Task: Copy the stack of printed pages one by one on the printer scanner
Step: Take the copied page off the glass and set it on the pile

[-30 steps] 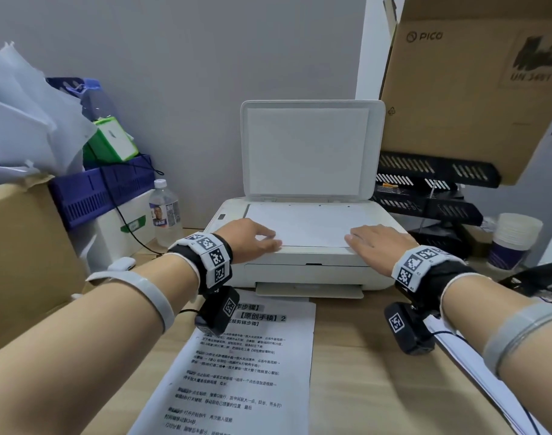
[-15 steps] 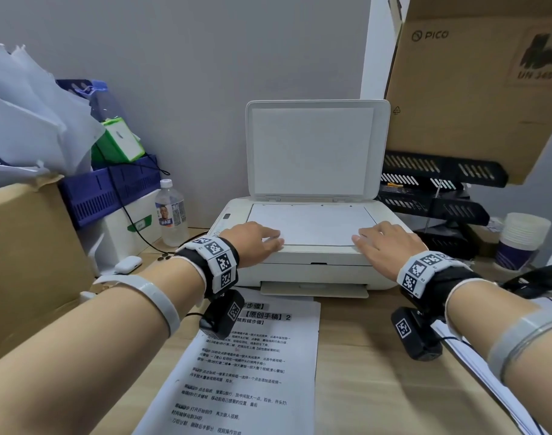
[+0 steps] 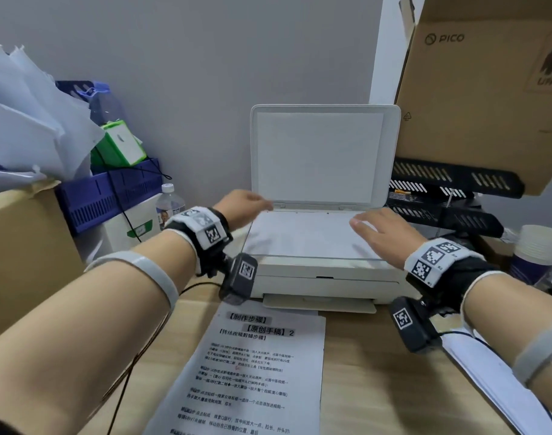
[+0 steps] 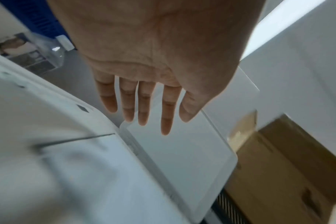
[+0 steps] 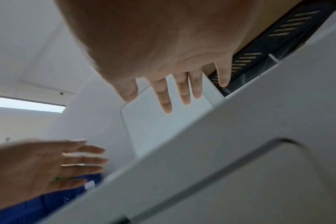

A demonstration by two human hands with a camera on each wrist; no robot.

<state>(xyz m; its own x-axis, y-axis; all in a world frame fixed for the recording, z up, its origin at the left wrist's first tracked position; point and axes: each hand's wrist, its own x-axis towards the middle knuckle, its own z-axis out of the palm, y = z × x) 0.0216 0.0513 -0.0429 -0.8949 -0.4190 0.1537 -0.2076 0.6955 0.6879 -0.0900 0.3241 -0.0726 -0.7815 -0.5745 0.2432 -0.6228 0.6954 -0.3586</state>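
Page (image 3: 303,237) lies blank side up on the scanner bed, long axis left-right; raised lid (image 3: 323,155) stands just beyond both my hands, left hand (image 3: 240,205) nearer its hinge, right hand (image 3: 381,233) over the page, all fingers straight, holding nothing.

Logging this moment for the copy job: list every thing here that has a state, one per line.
Scanner lid: raised, upright.
Sheet on the glass: lying flat, blank side up.
Left hand: open, empty, near the lid hinge.
Right hand: open, fingers straight over the sheet.
Printed page on the desk: flat, text up.
Water bottle: upright, capped.
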